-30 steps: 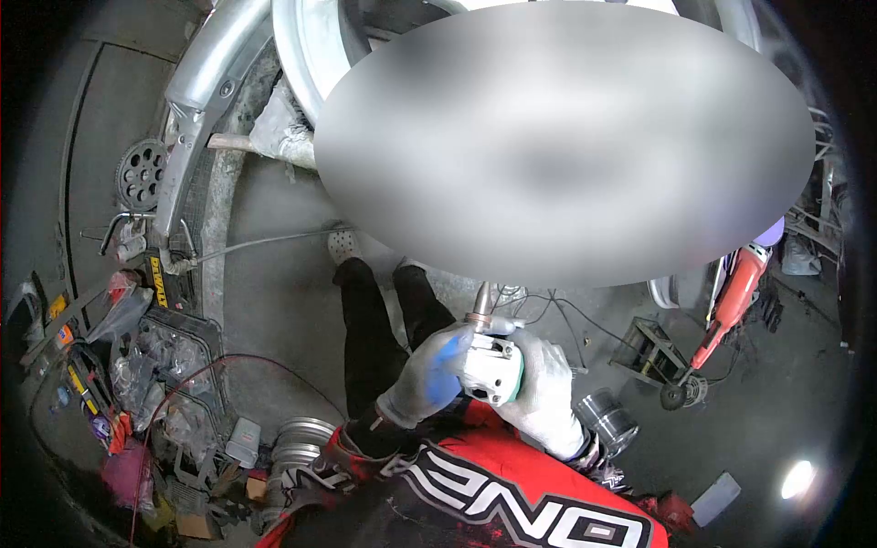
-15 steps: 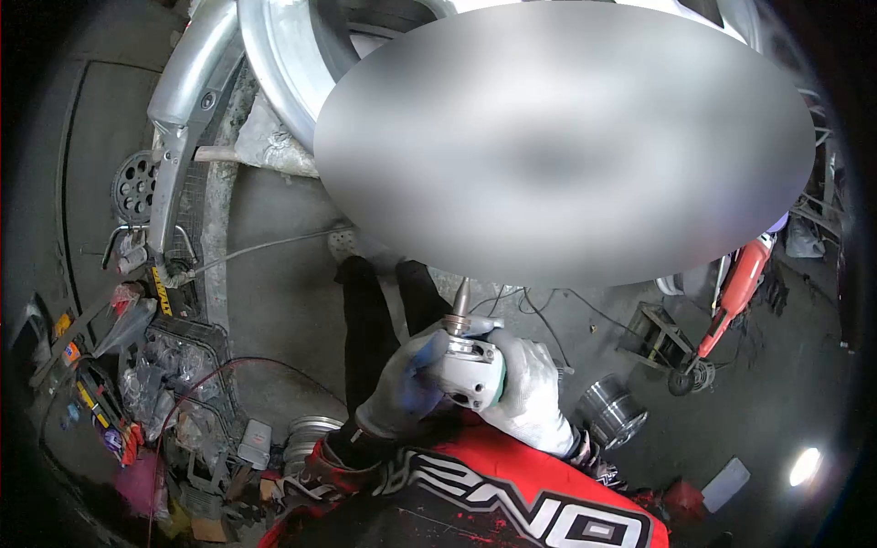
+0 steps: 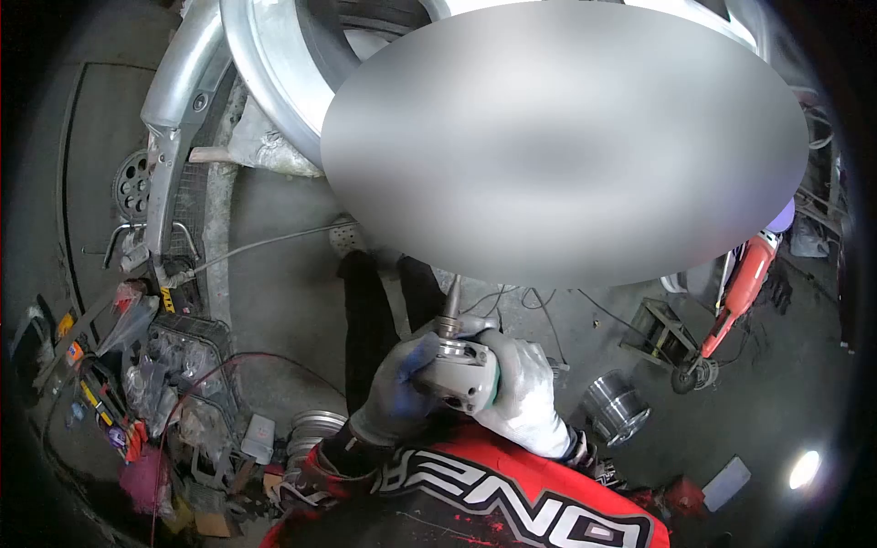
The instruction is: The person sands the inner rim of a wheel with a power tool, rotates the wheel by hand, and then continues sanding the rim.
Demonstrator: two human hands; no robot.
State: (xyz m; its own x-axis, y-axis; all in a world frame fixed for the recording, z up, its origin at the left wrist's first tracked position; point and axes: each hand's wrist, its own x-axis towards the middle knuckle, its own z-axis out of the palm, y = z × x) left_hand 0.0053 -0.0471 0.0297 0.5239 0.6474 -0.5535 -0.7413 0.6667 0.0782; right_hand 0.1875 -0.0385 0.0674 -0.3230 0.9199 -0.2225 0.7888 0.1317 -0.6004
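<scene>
Between my two gloved hands is an angle grinder (image 3: 454, 375) with a pale metal head. A tapered, pointed metal bit (image 3: 451, 306) sticks up from it, away from my body. My left hand (image 3: 395, 393), in a grey glove with a bluish patch, wraps the grinder's left side. On the other side my right hand (image 3: 523, 395), in a whitish glove, closes round the body. The grinder's rear is hidden by the gloves and my jersey. Past the bit's tip, a large blurred oval covers the view, with part of a silver wheel rim (image 3: 274, 78) showing at its left.
A red power tool (image 3: 744, 285) leans at the right, near a small metal stand (image 3: 660, 331). A shiny metal cylinder (image 3: 616, 408) lies on the floor. Cables run across the ground. Plastic crates (image 3: 192, 352), bags and tools crowd the left side, with a red hose (image 3: 265, 354) among them.
The grinder has tilted slightly, and its bit's tip has shifted a little left and up. Both hands keep their hold. The whole view has moved slightly.
</scene>
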